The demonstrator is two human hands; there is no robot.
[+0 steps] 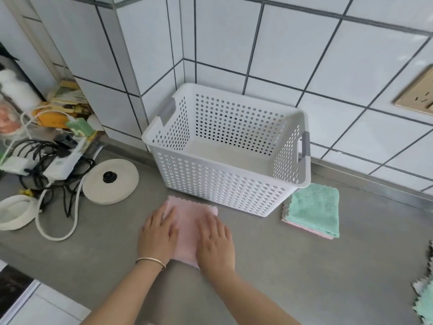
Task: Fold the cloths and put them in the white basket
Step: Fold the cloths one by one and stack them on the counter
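Note:
A folded pink cloth [188,227] lies on the grey counter just in front of the white perforated basket [220,181], which stands empty in the tiled corner. My left hand [158,235] presses flat on the cloth's left side, and my right hand [216,241] presses flat on its right side, fingers straight. To the right of the basket sits a small stack of folded cloths, green [315,208] on top with a pink one under it. More cloths with zigzag edges [427,299] show at the right frame edge.
At the left of the counter are a round white kettle base [110,182], a white bowl [14,213], a power strip with tangled black and white cables [54,165] and assorted clutter. A gold wall socket [416,95] is on the right wall. Bare grey counter [304,277] lies before me.

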